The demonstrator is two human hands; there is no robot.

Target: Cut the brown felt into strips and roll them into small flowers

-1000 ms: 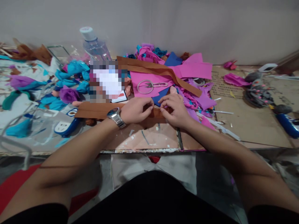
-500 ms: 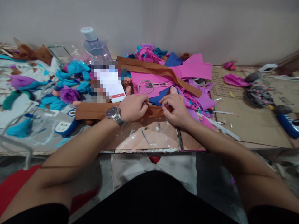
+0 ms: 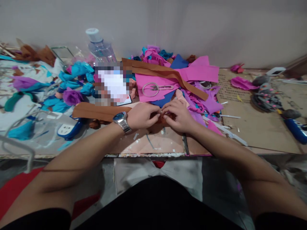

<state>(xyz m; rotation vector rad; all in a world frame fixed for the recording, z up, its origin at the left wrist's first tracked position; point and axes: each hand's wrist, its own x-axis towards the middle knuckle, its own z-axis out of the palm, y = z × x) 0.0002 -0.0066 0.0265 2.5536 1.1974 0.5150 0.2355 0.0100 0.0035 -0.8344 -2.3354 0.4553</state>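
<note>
A long brown crepe-paper strip (image 3: 98, 111) runs from the left into my left hand (image 3: 143, 116), whose thumb and fingers are pinched on it. My right hand (image 3: 179, 116) is close beside, its bent fingers gripping the bunched right end of the same strip. The fingertips nearly touch, and they hide much of the paper between them. Just beyond the hands, a pair of thread snips (image 3: 157, 88) lies on pink paper (image 3: 144, 81). Another brown strip (image 3: 165, 72) stretches across the paper pile further back.
A clear bottle (image 3: 102, 49) and a lit phone (image 3: 115, 83) stand behind my left hand. Blue and purple paper flowers (image 3: 72, 96) and a power socket (image 3: 66, 130) are on the left. Cardboard (image 3: 259, 127) and a pincushion of pins (image 3: 266, 99) lie at right.
My left hand has moved right, close to my right hand. The brown strip's right part is now bunched between them, and its left end has shifted slightly left.
</note>
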